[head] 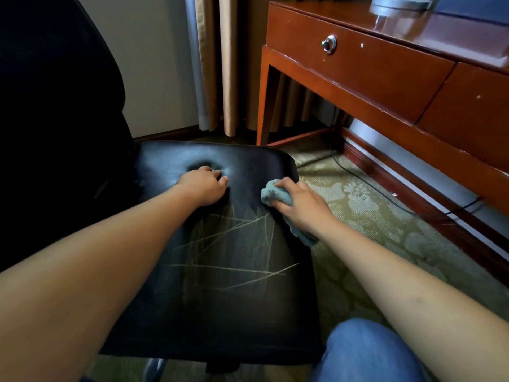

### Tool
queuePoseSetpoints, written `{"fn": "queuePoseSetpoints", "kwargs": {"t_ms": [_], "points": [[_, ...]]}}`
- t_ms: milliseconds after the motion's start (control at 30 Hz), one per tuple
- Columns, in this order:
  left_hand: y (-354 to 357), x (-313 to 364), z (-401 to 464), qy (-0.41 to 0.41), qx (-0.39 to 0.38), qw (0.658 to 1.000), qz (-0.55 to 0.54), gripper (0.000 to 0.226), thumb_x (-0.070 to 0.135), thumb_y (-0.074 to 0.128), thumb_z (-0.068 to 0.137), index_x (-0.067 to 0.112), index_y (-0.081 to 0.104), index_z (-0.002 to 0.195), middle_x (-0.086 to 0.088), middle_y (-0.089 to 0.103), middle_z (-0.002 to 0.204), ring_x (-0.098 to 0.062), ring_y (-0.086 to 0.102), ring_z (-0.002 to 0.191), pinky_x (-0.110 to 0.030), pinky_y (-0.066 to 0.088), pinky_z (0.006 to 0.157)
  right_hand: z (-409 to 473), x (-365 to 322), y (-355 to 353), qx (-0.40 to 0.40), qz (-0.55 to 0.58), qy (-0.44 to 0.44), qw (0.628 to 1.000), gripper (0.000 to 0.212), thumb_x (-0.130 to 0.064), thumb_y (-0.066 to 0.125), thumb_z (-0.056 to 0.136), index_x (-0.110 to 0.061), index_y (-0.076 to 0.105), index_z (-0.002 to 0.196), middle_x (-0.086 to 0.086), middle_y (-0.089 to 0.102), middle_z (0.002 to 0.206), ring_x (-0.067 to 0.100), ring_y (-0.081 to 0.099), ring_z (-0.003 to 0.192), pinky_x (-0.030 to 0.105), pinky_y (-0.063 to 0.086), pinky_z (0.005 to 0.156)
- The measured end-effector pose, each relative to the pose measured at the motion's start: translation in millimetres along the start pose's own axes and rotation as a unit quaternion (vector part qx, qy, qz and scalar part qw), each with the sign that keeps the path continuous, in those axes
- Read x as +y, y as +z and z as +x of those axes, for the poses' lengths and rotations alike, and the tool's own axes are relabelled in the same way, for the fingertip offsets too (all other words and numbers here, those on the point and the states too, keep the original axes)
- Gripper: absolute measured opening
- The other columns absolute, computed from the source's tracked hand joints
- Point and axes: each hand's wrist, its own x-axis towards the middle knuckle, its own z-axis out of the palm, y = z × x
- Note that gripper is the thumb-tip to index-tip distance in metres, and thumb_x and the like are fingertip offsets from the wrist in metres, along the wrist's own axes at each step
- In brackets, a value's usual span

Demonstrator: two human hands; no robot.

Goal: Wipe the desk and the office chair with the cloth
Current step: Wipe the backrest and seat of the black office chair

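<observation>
The black office chair's seat (pixel 228 285) fills the middle of the view, scratched with pale lines, its dark backrest (pixel 55 106) at the left. My left hand (pixel 203 186) rests on the seat near a dimple, fingers curled, holding nothing. My right hand (pixel 300 205) presses a crumpled blue-green cloth (pixel 275 194) against the seat's right edge, and part of the cloth trails under my wrist. The reddish wooden desk (pixel 385 75) stands at the upper right with a drawer and a metal ring pull (pixel 329 44).
A patterned green carpet (pixel 371 224) lies right of the chair, with a black cable (pixel 385 198) running along the baseboard. Beige curtains (pixel 228 64) hang behind. A clear object (pixel 396 6) sits on the desk top. My knee in blue jeans (pixel 366 354) is at the bottom right.
</observation>
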Motion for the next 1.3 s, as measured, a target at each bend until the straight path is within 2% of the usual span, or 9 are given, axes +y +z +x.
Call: {"fn": "queuePoseSetpoints", "kwargs": {"t_ms": [133,300,433,533,633,800,967,1100,1300], "points": [[2.3,-5.7,5.6,-0.022,0.005,1.000,0.018,0.056,0.049,0.020,0.104,0.022,0.044,0.147,-0.010,0.039,0.154,-0.036,0.047,0.133,-0.049,0.043,0.102,39.1,-4.9,-3.9,-0.019,-0.011,0.006,1.000,0.042,-0.055,0.061,0.091,-0.041,0.048,0.128,0.006,0.053,0.118,0.035,0.059,0.111,0.044,0.047,0.094],[4.2,-15.3,6.1,-0.063,0.015,0.997,0.050,0.057,0.050,0.017,0.103,0.025,0.044,0.146,-0.010,0.041,0.152,-0.036,0.047,0.132,-0.046,0.042,0.096,69.7,-12.3,0.6,-0.013,-0.010,0.006,1.000,0.043,-0.054,0.061,0.090,-0.041,0.049,0.129,0.006,0.053,0.130,0.035,0.053,0.121,0.044,0.041,0.099],[0.3,-28.7,8.5,-0.081,0.007,0.995,0.059,0.057,0.051,0.015,0.102,0.032,0.041,0.149,-0.009,0.042,0.151,-0.038,0.045,0.132,-0.046,0.041,0.099,88.8,-18.8,-3.6,-0.044,-0.012,-0.005,0.999,0.042,-0.050,0.061,0.091,-0.039,0.050,0.131,0.006,0.054,0.122,0.033,0.057,0.116,0.046,0.045,0.101],[0.0,-30.3,9.4,-0.095,0.008,0.993,0.071,0.057,0.051,0.014,0.102,0.035,0.041,0.149,-0.009,0.043,0.149,-0.038,0.044,0.131,-0.045,0.039,0.099,87.6,-18.7,-5.5,-0.062,-0.019,-0.013,0.998,0.040,-0.050,0.060,0.093,-0.038,0.051,0.130,0.004,0.050,0.114,0.032,0.058,0.108,0.043,0.046,0.097],[0.0,-28.5,9.2,-0.095,0.007,0.992,0.082,0.056,0.050,0.015,0.102,0.035,0.042,0.148,-0.011,0.044,0.147,-0.040,0.043,0.130,-0.046,0.040,0.097,79.8,-12.1,-7.2,-0.078,-0.007,-0.029,0.997,0.031,-0.052,0.060,0.092,-0.041,0.051,0.120,0.003,0.055,0.120,0.028,0.059,0.105,0.041,0.047,0.091],[-3.2,-29.7,9.2,-0.092,0.008,0.994,0.063,0.054,0.050,0.015,0.102,0.041,0.046,0.145,-0.007,0.046,0.143,-0.037,0.045,0.129,-0.043,0.039,0.091,45.7,-0.6,-18.1,-0.124,0.025,-0.038,0.991,0.035,-0.058,0.062,0.091,-0.048,0.050,0.121,-0.002,0.051,0.121,0.025,0.058,0.108,0.046,0.046,0.097],[-4.8,-21.5,13.3,-0.079,0.009,0.993,0.088,0.054,0.050,0.015,0.102,0.038,0.050,0.142,-0.007,0.046,0.142,-0.037,0.045,0.127,-0.041,0.036,0.083,15.4,7.1,-11.0,-0.073,-0.020,-0.069,0.995,0.037,-0.058,0.058,0.093,-0.047,0.047,0.126,-0.001,0.053,0.117,0.026,0.058,0.108,0.039,0.043,0.087],[2.6,-19.1,13.0,-0.080,0.014,0.993,0.091,0.058,0.051,0.014,0.102,0.030,0.048,0.144,-0.010,0.046,0.144,-0.037,0.047,0.128,-0.044,0.042,0.091,38.8,-1.8,-6.0,-0.055,-0.007,-0.056,0.997,0.036,-0.056,0.059,0.093,-0.044,0.048,0.125,0.002,0.054,0.117,0.030,0.059,0.107,0.038,0.043,0.083],[3.9,-26.0,12.9,-0.098,0.022,0.991,0.093,0.058,0.049,0.013,0.103,0.029,0.045,0.147,-0.010,0.046,0.145,-0.036,0.048,0.130,-0.046,0.042,0.091,73.2,-8.6,-0.5,-0.049,0.015,-0.046,0.998,0.043,-0.055,0.062,0.092,-0.040,0.050,0.129,0.007,0.054,0.126,0.032,0.058,0.115,0.038,0.045,0.094]]}}
